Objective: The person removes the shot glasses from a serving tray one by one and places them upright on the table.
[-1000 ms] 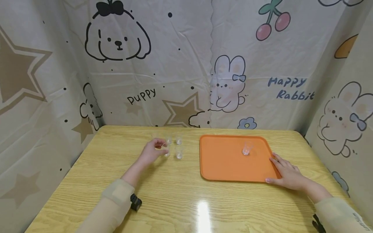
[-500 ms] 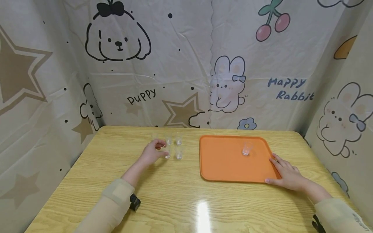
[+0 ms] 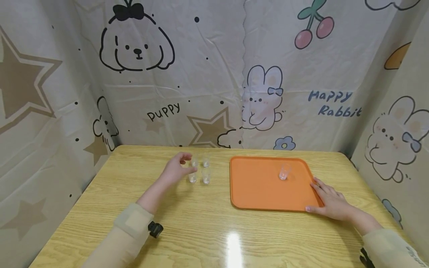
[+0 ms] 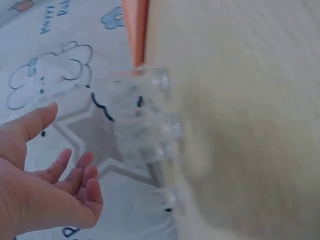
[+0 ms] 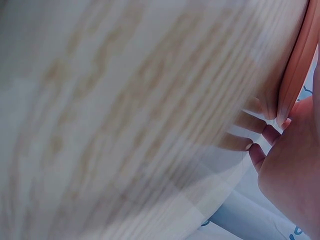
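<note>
Several small clear cups stand grouped on the table left of the orange tray. Among them are a front-left cup, a front-right cup and a back-right cup. My left hand hovers beside and above the group, partly covering it, and holds nothing. In the left wrist view its loose fingers are apart from the blurred cups. One more clear cup stands on the tray's right half. My right hand rests against the tray's right edge, fingers extended; the right wrist view shows the fingertips beside the rim.
The wooden table runs back to a printed cloth backdrop, with more cloth on both sides. A black device is strapped at the left wrist.
My left hand pinched at the front-left cup, then let go and lifted slightly up and away. That cup now stands free, a touch nearer the front. The right hand stays on the tray edge.
</note>
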The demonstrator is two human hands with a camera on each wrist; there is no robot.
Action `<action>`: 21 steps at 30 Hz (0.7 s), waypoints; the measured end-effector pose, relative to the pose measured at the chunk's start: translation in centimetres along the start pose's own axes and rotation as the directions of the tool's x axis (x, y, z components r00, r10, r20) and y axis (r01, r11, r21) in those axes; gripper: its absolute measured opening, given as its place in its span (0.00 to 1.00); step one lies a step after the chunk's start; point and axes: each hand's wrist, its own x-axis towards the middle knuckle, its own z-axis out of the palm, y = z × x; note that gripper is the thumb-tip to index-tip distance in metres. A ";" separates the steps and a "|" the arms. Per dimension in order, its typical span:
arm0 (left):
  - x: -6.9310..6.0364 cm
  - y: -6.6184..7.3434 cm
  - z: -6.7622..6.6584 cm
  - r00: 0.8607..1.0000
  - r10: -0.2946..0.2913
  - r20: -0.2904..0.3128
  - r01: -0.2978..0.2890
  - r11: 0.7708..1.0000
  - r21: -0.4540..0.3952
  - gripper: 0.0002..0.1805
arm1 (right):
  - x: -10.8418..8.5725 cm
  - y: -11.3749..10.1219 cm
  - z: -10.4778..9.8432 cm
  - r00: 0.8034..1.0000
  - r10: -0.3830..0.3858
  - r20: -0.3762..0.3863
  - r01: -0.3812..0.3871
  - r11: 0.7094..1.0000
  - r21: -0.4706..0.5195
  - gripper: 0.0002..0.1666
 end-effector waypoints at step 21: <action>1.1 8.3 2.5 0.987 0.160 0.006 -0.159 0.985 -0.067 0.32 | 0.0 0.0 0.1 1.000 0.001 -0.001 -0.001 1.000 0.000 0.55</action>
